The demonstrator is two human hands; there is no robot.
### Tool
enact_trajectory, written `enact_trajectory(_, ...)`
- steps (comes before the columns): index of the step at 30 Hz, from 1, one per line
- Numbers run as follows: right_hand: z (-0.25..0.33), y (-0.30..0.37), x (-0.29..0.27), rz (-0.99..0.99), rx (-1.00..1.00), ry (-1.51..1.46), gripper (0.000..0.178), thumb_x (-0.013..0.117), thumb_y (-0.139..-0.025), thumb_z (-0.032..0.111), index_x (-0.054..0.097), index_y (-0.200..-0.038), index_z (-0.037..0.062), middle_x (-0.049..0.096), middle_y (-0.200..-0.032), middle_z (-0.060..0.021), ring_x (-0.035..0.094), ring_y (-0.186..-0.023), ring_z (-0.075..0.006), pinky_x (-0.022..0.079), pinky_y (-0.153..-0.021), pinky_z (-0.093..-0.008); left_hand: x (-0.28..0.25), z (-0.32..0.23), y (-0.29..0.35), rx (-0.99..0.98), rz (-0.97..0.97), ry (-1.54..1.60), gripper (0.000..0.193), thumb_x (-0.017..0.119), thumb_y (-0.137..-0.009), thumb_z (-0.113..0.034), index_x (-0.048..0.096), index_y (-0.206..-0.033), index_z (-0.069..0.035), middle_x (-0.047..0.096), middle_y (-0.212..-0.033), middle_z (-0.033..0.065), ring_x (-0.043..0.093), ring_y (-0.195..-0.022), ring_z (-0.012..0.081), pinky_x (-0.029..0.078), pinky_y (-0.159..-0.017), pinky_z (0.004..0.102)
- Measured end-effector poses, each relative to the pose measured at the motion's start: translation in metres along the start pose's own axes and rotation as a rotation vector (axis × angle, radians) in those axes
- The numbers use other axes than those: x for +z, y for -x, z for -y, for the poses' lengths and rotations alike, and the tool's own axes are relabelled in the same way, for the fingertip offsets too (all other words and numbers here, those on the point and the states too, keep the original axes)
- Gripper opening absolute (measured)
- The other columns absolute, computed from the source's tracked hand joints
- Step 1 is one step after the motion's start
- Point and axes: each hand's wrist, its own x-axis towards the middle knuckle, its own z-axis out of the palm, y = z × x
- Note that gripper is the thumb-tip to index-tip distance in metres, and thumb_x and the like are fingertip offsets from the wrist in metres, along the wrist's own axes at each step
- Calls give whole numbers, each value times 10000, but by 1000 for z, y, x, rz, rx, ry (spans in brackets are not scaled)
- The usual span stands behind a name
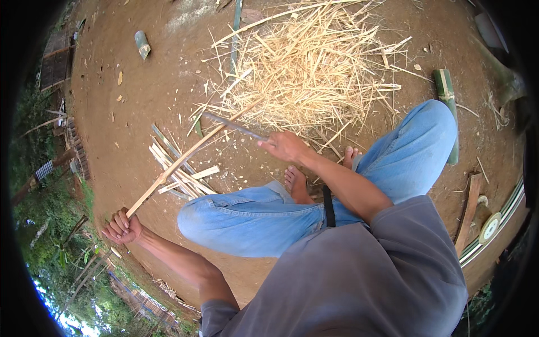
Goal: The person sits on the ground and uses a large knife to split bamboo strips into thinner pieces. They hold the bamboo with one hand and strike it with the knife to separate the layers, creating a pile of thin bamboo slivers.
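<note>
Slantwise above the dirt ground (140, 123), a long bamboo strip (179, 162) runs from the left hand (120, 227), fingers curled tight round its lower end, up to a blade (233, 127) gripped in the right hand (286, 147). Beyond lie a heap of pale shavings (309, 67), split slats (179, 171) and green bamboo sections (447, 106)

Left hand (121, 227) was fisted, fingers curled tight, arm stretched far out to the side. Right hand (285, 146) was clenched ahead, forearm extended over the crossed legs.
</note>
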Motion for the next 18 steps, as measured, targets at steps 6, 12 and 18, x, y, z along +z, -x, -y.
enact_trajectory(6, -60, -36, 7, -63, 20, 25, 560, 476, -940, 539, 687, -1041, 31, 661, -761, -229, 661, -732, -381, 541, -707, -453, -34, 17, -28, -51, 107, 102, 576, 496, -954, -235, 440, -383, -179, 429, -359, -49, 340, -310, 66, 349, -420, 236)
enact_trajectory(12, -41, -49, 30, -131, -191, 117, 566, 519, -931, 533, 643, -901, -18, 655, -687, -205, 651, -641, -359, 523, -631, -467, -57, 23, -34, -69, 93, 134, 562, 506, -941, -224, 445, -383, -185, 429, -360, -58, 344, -314, 62, 358, -415, 229)
enact_trajectory(18, -57, -63, 15, -189, 91, 1, 568, 495, -933, 539, 690, -912, 6, 672, -751, -219, 665, -724, -374, 532, -724, -472, -50, 18, -40, -15, 78, 95, 547, 490, -942, -216, 446, -397, -184, 427, -366, -61, 345, -318, 62, 357, -412, 235)
